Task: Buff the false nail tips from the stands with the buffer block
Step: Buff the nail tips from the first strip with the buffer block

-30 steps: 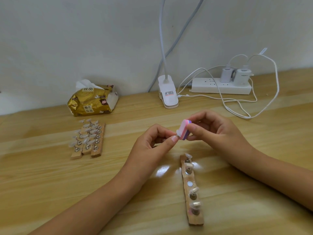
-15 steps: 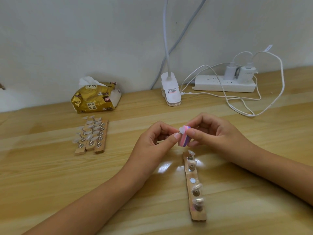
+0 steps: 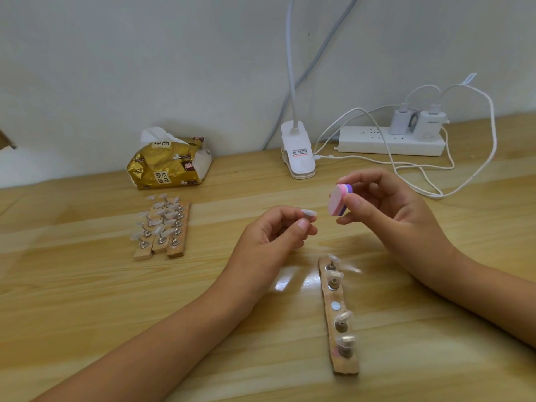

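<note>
My left hand pinches a clear false nail tip between thumb and fingers above the table. My right hand holds the pink and purple buffer block between thumb and fingers, a short gap to the right of the tip. Below the hands lies a wooden stand with several tips on metal pegs and one bare magnet spot. A group of three more stands with several tips lies at the left.
A gold tissue pack sits at the back left. A white clip lamp base stands at the back centre, with a power strip, chargers and looping white cables at the back right.
The buffer block and the tip were touching; now my right hand has lifted the block up and to the right, away from the tip. My left hand still holds the tip.
</note>
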`<state>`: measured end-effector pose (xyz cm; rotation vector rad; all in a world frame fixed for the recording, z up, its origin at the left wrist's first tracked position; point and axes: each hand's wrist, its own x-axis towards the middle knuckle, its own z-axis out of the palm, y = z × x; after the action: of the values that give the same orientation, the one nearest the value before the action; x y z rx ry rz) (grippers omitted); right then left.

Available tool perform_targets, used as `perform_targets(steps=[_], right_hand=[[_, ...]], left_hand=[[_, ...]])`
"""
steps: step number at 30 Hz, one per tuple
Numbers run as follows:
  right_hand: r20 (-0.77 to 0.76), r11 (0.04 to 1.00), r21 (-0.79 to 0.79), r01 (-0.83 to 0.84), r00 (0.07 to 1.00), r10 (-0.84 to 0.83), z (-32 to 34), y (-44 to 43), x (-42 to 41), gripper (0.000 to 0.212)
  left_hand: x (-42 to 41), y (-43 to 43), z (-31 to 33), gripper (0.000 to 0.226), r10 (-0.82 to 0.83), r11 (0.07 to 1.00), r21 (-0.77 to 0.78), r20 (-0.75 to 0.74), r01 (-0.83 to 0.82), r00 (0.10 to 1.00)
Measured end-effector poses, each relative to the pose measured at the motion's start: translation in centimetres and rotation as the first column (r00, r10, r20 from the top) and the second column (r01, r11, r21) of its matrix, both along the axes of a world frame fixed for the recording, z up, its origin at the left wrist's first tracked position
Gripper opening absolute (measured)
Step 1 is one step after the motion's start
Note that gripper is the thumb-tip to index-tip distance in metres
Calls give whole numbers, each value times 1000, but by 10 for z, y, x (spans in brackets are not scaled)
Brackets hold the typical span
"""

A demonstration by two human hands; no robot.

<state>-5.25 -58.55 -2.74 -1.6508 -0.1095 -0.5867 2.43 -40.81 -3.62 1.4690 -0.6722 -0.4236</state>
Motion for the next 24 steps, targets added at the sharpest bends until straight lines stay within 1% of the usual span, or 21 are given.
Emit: perform_targets(steps=[2,6,10,13,16,17,20,23,24], right_hand=[[12,999,-41,4,1000,-4,-1,0,0,30],[46,994,-108,-9,999,14,-4,-1,0,23],[90,954,-299,-12,995,41,-5,0,0,24],[100,925,-379,0,994,41,-7,0,1,24],[158,869,-494,40,986,45,-8,-1,1,21],[157,868,-494,47,987,36,-8,-2,2,21],[104,912,-409,20,994,24,-8,-3,2,22],[154,869,-495,20,986,65,-9,-1,1,21],[153,867,-499,21,986,64,-9,-1,1,21]], left_hand=[[0,0,0,14,-7,1000,-5,-4,7,1000],[-1,1,1,14,-17,1000,-3,5,17,1000],[-1,1,1,10,-10,1000,20,26,9,1000],[-1,2,1,5,-4,999,32,30,3,1000],[-1,2,0,3,-11,999,40,40,10,999],[-1,1,0,3,-9,999,41,39,8,999],[-1,1,0,2,8,999,39,28,-9,1000],[-1,2,0,2,1,999,50,45,-3,999],[0,2,0,2,4,999,51,45,-7,999]])
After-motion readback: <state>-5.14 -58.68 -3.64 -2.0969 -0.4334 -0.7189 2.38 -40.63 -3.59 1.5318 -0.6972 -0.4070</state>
